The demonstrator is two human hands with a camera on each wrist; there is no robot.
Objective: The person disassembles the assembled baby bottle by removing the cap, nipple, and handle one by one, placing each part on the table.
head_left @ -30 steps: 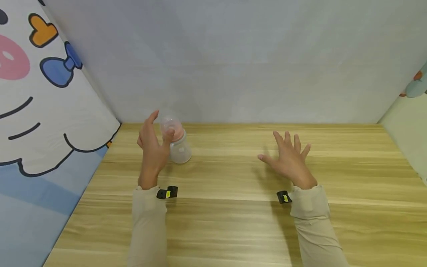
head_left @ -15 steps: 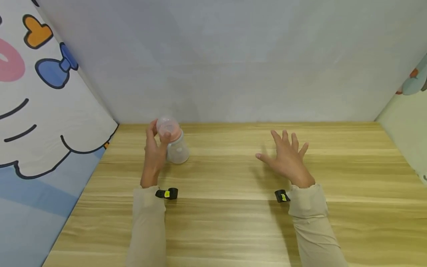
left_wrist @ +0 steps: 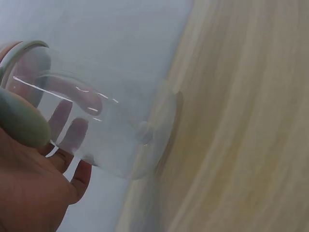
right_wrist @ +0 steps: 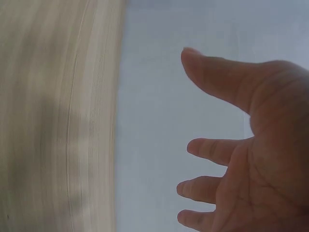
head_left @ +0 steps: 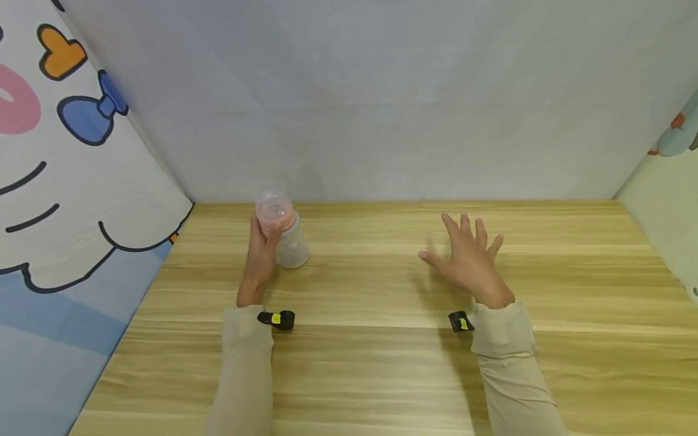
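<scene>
A clear baby bottle [head_left: 292,247] with a pink collar under a clear dome cap stands upright on the table's left part. My left hand [head_left: 260,257] grips it from the left, thumb on the near side and fingers curled behind. Through the clear wall in the left wrist view, the fingers show behind the bottle [left_wrist: 120,130], whose base meets the wood. Over the right part of the table, my right hand [head_left: 470,266] hovers with fingers spread and holds nothing; the right wrist view shows the same hand [right_wrist: 260,154] with its palm bare.
The wooden table [head_left: 371,363] runs back to a pale grey wall [head_left: 382,109]. At the left is a panel with cartoon prints [head_left: 87,200], and a pale green one [head_left: 668,200] slants along the right. A black strap device sits at each cuff.
My left hand has moved right and closed round the bottle, its fingers going behind it. The bottle stands in about the same place. My right hand has barely moved.
</scene>
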